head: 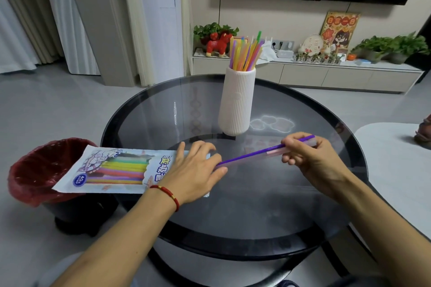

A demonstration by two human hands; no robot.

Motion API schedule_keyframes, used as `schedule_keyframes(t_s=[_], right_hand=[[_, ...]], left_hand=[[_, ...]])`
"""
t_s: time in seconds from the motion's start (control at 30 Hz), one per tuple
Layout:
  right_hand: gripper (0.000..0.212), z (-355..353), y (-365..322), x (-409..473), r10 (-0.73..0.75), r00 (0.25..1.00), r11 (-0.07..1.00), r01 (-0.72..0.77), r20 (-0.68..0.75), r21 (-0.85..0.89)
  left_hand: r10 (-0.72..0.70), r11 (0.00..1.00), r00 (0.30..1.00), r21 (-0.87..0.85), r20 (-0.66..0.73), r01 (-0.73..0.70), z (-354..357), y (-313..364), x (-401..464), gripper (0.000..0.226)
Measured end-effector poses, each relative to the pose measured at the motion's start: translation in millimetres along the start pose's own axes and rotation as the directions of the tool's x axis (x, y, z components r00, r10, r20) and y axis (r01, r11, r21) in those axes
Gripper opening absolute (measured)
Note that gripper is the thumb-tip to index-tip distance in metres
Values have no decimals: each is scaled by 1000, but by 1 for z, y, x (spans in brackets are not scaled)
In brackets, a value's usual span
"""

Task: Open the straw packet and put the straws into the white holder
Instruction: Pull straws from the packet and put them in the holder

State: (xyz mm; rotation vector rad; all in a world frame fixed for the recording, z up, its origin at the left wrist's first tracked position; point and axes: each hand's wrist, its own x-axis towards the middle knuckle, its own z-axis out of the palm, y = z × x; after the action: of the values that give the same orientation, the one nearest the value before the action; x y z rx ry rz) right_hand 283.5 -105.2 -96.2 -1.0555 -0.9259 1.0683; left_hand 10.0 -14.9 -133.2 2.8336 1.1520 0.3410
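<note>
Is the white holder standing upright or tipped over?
Upright: the white holder stands on its base on the glass table, with straws sticking up from its mouth.

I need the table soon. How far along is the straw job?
Well along, not finished. Done: the straw packet is open and many straws already stand in the white holder. In hand: the right hand is drawing a purple straw and a pale one from the packet, which the left hand pins down. Left: more coloured straws show inside the packet.
</note>
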Motion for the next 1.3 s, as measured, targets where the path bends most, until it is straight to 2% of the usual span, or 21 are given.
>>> schedule_keyframes(t_s=[0.1, 0.17, 0.27, 0.37, 0.47, 0.57, 0.6, 0.8, 0.97, 1.1, 1.2, 1.3], right_hand=[[26, 17, 1, -1, 12, 1000, 998, -11, -14, 69], [35, 33, 8, -3, 41, 999, 999, -41, 13, 25], [27, 54, 17, -7, 91, 993, 971, -71, 78, -227], [15, 55, -5, -4, 7, 1000, 901, 3, 20, -433], [15, 42, -41, -3, -112, 994, 757, 83, -3, -648], [17, 38, -52, -1, -97, 992, 501, 122, 85, -857], [18, 40, -49, 2, -78, 992, 451, 124, 99, -884], [21, 54, -20, 23, -21, 991, 354, 131, 132, -926], [25, 49, -13, 22, -91, 987, 398, 158, 132, -904], [24, 49, -12, 16, -101, 992, 472, 119, 80, -874], [19, 56, -27, 22, -253, 967, 603, 129, -36, -787], [13, 72, -55, 43, -396, 903, 739, 205, -168, -642]], left_hand=[[34, 999, 999, -16, -34, -34, 3, 2, 2, 39], [60, 998, 997, -20, -41, -61, 4, 6, 2, 39], [83, 996, 996, -42, -13, -83, 6, 12, 1, 39], [45, 999, 999, -32, 20, -44, 8, 7, -1, 41], [-12, 1000, 997, -2, 73, 13, 10, -2, -3, 50], [-19, 999, 994, 31, 110, 15, 14, -3, -4, 50], [-19, 999, 992, 32, 122, 15, 15, -2, -4, 50], [-24, 999, 992, 25, 128, 21, 17, -1, -2, 52], [-15, 999, 993, 47, 116, 10, 21, -2, -2, 52], [-20, 1000, 995, 24, 101, 18, 23, -2, 0, 51], [-21, 1000, 994, 14, 104, 20, 23, -1, 4, 51], [-25, 1000, 995, 0, 95, 25, 23, -3, 7, 50]])
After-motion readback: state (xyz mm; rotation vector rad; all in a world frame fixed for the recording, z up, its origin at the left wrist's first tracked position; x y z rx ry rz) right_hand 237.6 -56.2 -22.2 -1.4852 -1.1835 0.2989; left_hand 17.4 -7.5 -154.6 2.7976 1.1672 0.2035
